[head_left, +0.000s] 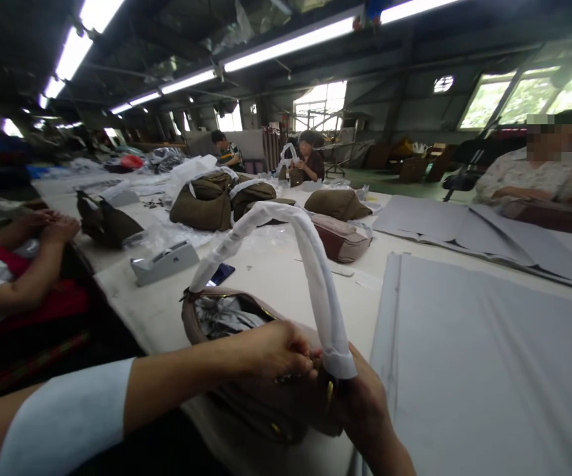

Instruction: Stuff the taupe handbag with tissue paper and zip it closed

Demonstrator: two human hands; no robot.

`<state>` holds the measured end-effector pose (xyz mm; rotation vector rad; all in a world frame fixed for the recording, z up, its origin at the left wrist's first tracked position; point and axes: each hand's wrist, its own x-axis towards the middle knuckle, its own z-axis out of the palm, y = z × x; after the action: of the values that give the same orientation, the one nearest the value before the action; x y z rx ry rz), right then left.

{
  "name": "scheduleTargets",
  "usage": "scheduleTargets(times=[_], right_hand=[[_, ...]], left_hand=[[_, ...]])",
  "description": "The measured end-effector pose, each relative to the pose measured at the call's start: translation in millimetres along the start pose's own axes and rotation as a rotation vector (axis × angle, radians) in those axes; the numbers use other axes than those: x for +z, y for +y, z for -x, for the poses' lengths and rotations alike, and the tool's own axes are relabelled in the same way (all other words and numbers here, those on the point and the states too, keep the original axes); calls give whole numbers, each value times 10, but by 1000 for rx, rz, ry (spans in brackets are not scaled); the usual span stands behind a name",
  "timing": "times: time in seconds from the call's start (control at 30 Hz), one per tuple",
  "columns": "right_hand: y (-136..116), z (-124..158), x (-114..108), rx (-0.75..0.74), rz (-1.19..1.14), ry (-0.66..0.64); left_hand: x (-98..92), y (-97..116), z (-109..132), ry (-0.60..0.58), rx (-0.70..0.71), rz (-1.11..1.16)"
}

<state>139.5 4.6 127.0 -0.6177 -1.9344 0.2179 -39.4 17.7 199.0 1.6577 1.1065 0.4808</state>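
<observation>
A taupe handbag lies at the near edge of the table, its top open and grey stuffing showing inside. White wrapping covers its handle, which arches upward. My left hand is closed in a pinch over the bag's right end, by small gold-coloured metal; what it pinches is too small to make out. Around that same end of the bag, below the handle's foot, my right hand is wrapped, its fingers mostly hidden behind the bag.
A grey tape dispenser and a dark phone sit beyond the bag. Several brown bags and a pink-brown bag lie farther back. Grey sheets cover the right side. People sit left, right and at the far side.
</observation>
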Motion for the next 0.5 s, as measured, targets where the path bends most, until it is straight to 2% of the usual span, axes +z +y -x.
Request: scheduleTargets(times=[0.1, 0.3, 0.4, 0.5], right_hand=[[57, 80, -3, 23, 20, 9], [114, 221, -27, 76, 85, -5], [89, 297, -54, 84, 134, -12], [50, 337, -84, 116, 208, -29]], left_hand=[[-4, -44, -64, -120, -100, 74], [17, -190, -135, -270, 22, 264], [35, -247, -106, -219, 43, 82], [47, -273, -57, -155, 146, -119]])
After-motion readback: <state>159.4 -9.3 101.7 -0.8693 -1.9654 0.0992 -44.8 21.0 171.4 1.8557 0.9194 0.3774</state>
